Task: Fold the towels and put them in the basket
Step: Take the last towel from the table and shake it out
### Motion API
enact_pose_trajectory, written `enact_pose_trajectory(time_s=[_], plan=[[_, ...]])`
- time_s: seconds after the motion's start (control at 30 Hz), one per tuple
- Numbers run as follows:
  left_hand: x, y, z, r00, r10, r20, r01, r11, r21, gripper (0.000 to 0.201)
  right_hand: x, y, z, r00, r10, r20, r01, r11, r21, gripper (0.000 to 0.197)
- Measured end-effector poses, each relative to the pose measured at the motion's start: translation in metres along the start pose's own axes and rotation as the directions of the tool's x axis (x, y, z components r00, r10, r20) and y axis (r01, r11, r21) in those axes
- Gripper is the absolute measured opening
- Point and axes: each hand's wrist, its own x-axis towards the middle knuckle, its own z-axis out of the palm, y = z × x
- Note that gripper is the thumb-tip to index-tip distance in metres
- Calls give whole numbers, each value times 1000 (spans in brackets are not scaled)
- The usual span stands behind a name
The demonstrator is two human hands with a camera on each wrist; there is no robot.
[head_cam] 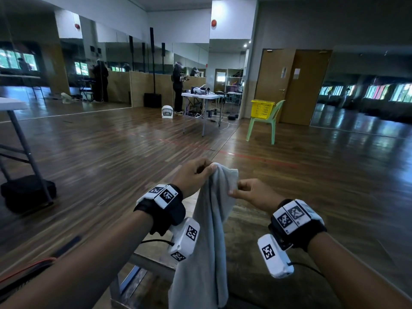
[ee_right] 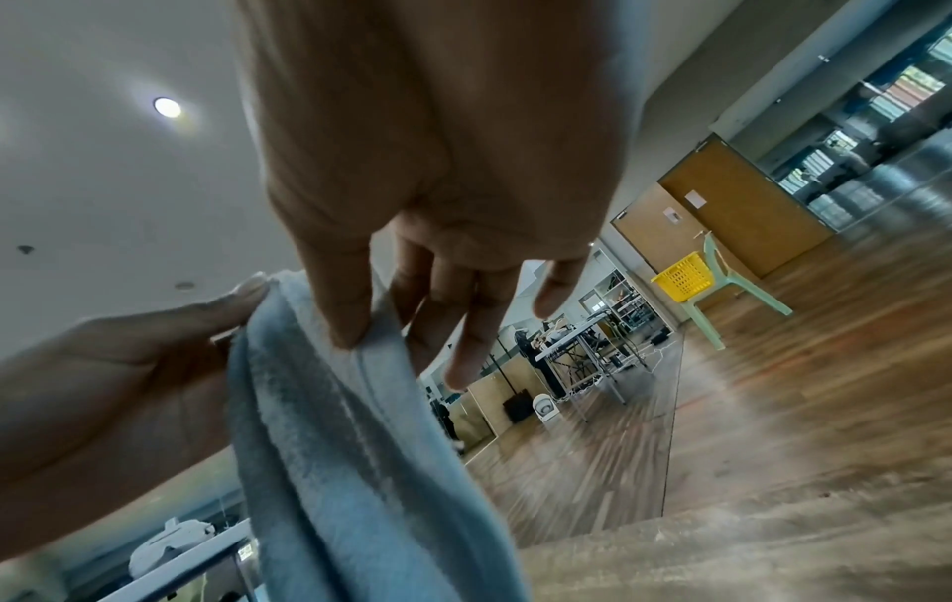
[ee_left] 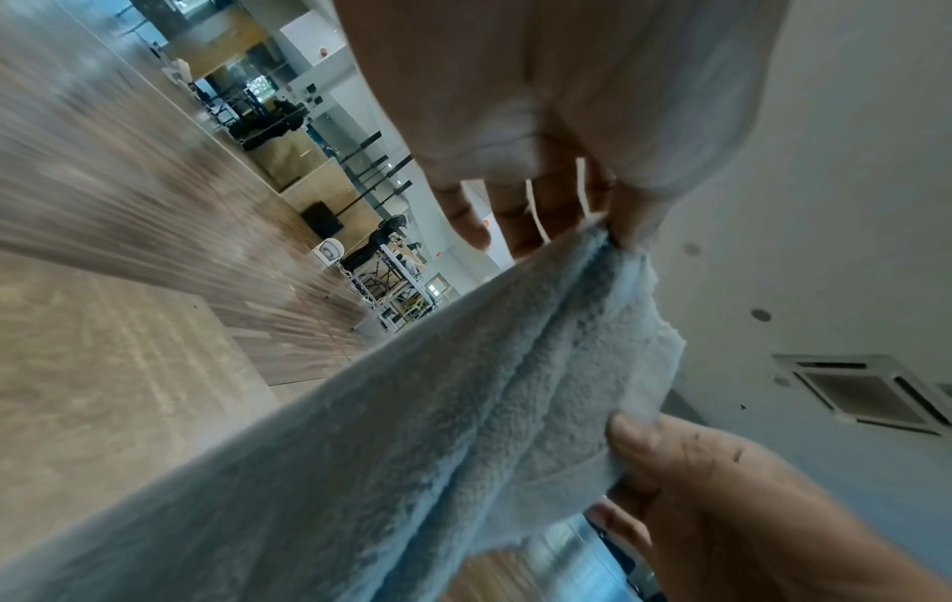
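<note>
A pale grey-blue towel (head_cam: 207, 237) hangs in the air in front of me, bunched lengthwise. My left hand (head_cam: 209, 169) pinches its top corner between thumb and fingers. My right hand (head_cam: 234, 190) pinches the top edge a little lower and to the right, close beside the left. In the left wrist view the towel (ee_left: 463, 427) runs from the left hand (ee_left: 613, 236) to the right thumb (ee_left: 633, 436). In the right wrist view the right thumb (ee_right: 355, 330) presses the towel (ee_right: 334, 448) against the fingers. The yellow basket (head_cam: 262, 108) sits on a green chair (head_cam: 265, 126) far ahead on the right.
Wooden floor (head_cam: 133, 157) stretches between me and the chair. A white folding table (head_cam: 200, 95) with gear and cables stands far ahead, a person (head_cam: 178, 85) beside it. Another table's legs (head_cam: 22, 141) and a black bag (head_cam: 26, 192) are at left. A metal frame (head_cam: 145, 264) lies below my hands.
</note>
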Motion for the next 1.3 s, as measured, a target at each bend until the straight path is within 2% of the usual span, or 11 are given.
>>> enact_pose_trajectory(time_s=[0.17, 0.23, 0.3, 0.5, 0.57, 0.63, 0.73, 0.87, 1.0, 1.17, 1.3], plan=[[2, -5, 2, 997, -64, 37, 61, 996, 68, 8, 1, -6, 1, 977, -42, -207, 71, 988, 135, 11], [3, -8, 2, 994, -99, 52, 97, 995, 38, 27, 1, -12, -1, 966, -59, -252, 105, 979, 173, 19], [3, -7, 3, 994, -87, 65, 87, 996, 4, 37, 1, -15, -2, 968, -73, -239, 118, 977, 177, 20], [4, 15, 5, 997, 52, -48, -53, 999, -6, 16, -4, -14, 0, 977, -73, -201, 111, 976, 186, 15], [6, 16, 3, 991, 77, -109, -74, 997, 32, 17, -6, -11, -2, 982, -78, -169, 99, 988, 118, 12], [8, 18, -4, 983, 99, -152, -88, 993, 75, 18, -10, -3, -6, 988, -91, -123, 75, 989, -130, 4], [11, 20, -20, 977, 100, -189, -78, 990, 121, 19, -22, 15, -17, 995, -27, -97, -16, 909, -416, 15], [14, 17, -47, 971, 85, -224, -48, 985, 165, 13, -45, 38, -44, 990, 85, -110, -130, 844, -520, 13], [17, 25, -74, 979, 135, -151, -94, 964, 249, 12, -60, 45, -82, 982, 92, -167, -177, 768, -616, 18], [25, 53, -103, 986, 125, -114, -80, 937, 340, 5, -69, 4, -131, 985, -48, -166, -64, 791, -608, 19], [32, 98, -126, 973, 187, -133, -134, 934, 332, 11, -86, -61, -164, 950, -198, -243, 5, 783, -621, 22]])
